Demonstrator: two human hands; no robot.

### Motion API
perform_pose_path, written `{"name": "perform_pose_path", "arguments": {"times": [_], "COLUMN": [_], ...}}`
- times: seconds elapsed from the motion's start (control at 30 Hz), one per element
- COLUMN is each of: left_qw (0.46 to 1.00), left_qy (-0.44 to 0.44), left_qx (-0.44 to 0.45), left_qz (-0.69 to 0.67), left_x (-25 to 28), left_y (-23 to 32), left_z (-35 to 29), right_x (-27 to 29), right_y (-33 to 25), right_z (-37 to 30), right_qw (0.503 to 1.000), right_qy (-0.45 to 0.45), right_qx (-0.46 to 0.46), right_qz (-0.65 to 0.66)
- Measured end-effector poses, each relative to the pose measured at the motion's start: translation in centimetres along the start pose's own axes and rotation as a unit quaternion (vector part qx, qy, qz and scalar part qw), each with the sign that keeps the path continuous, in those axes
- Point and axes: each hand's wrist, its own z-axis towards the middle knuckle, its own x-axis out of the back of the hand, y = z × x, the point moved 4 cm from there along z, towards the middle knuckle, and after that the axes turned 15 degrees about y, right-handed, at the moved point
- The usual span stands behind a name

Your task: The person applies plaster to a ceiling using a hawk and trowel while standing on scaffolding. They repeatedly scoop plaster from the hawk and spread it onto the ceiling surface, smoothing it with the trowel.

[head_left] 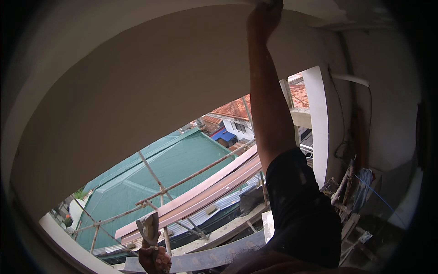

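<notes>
My left hand (156,259), low in the view, is closed around the handle of a putty knife (148,228). The wide blade points up and carries a whitish smear. My right arm stretches straight up past a dark sleeve, and my right hand (264,20) is at the top edge against the pale ceiling (315,8). Its fingers are closed; a dark bit shows at them, but the picture's edge cuts off what it is. Beside the raised arm spans a broad grey-beige wall surface (150,86).
Through the window opening show metal scaffold poles (196,174), long pinkish beams (200,192) and a green roof (169,169) below. A white post (315,123) stands right of my arm. Farther right are hanging cables (340,100) and piled wood sticks (344,182).
</notes>
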Motion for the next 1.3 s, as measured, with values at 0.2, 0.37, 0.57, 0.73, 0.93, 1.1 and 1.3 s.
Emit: {"name": "perform_pose_path", "arguments": {"times": [0.2,0.37,0.57,0.73,0.93,1.1,1.3], "left_qw": [0.985,0.988,0.994,0.992,0.995,0.996,0.978], "left_qy": [0.012,0.115,0.070,0.102,0.014,-0.091,-0.203], "left_qx": [-0.122,-0.105,-0.086,-0.070,-0.101,0.006,0.009], "left_qz": [0.119,0.020,0.021,-0.021,0.008,-0.018,-0.036], "left_x": [1.9,5.1,8.1,7.7,12.2,15.8,17.5], "left_y": [1.6,3.7,6.4,8.7,12.0,14.2,17.0], "left_z": [-1.3,-2.1,-3.4,-6.8,-7.4,-9.1,-10.9], "right_x": [-1.9,-3.5,-5.4,-7.2,-9.2,-10.9,-13.0], "right_y": [-4.8,-8.7,-12.9,-16.5,-20.5,-25.0,-29.7], "right_z": [-4.5,-9.1,-14.0,-18.5,-23.2,-27.6,-32.7], "right_qw": [1.000,0.993,0.996,0.996,1.000,1.000,0.998], "right_qy": [-0.014,-0.035,-0.022,-0.026,0.004,-0.006,-0.013], "right_qx": [-0.008,-0.109,-0.079,-0.081,0.028,-0.002,-0.033], "right_qz": [0.004,0.005,0.025,0.037,0.010,0.010,0.043]}}
